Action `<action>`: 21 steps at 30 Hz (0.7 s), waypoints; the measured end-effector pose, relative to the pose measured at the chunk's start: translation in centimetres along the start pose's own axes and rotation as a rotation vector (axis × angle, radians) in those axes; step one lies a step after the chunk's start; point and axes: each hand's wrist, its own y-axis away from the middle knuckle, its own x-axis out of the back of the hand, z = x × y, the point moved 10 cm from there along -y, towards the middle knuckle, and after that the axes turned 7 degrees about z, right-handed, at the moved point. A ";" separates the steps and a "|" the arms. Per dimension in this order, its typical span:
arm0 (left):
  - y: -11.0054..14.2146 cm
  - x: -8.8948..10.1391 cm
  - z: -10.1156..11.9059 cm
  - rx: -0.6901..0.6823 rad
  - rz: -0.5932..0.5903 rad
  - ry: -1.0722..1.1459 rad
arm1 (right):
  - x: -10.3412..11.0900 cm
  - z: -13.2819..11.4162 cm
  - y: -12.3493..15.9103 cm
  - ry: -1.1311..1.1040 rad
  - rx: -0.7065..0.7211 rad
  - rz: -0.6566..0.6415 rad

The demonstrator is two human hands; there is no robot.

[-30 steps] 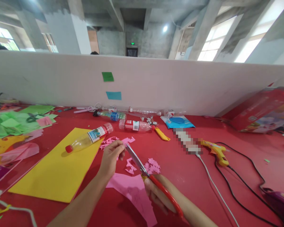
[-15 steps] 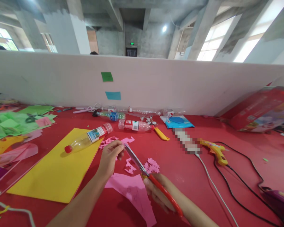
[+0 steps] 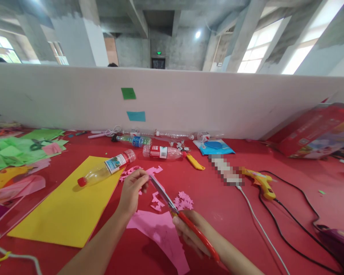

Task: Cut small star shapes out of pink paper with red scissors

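My right hand (image 3: 193, 229) is closed round the red handles of a pair of scissors (image 3: 167, 199), whose blades point up and left. At the blade tips, my left hand (image 3: 135, 189) pinches a small piece of pink paper, mostly hidden by the fingers and blades. Beneath the scissors lies a larger pink sheet (image 3: 160, 231) with cut edges. A small heap of pink paper stars (image 3: 184, 200) sits just beyond my right hand. More pink scraps (image 3: 157, 202) lie between my hands and behind the left one.
A yellow sheet (image 3: 65, 206) lies at left, a plastic bottle (image 3: 111, 166) across its far corner. More bottles (image 3: 163, 152) lie along the white partition (image 3: 189, 103). A yellow utility knife (image 3: 195, 162), a blue packet (image 3: 215, 146) and a corded glue gun (image 3: 262, 182) are farther right.
My hands and the scissors stay almost in place. The blades look slightly closer together, and a pink paper edge shows more beside them.
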 end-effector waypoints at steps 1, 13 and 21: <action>0.1 0.0 -0.1 0.002 0.007 0.001 | -0.1 0.0 0.1 -0.007 0.001 -0.003; 0.8 -1.0 0.5 -0.039 -0.039 -0.014 | -0.6 -0.3 0.1 -0.075 0.089 -0.074; 1.1 -1.3 0.0 -0.024 -0.087 0.005 | -0.7 0.2 -0.1 -0.110 0.098 -0.090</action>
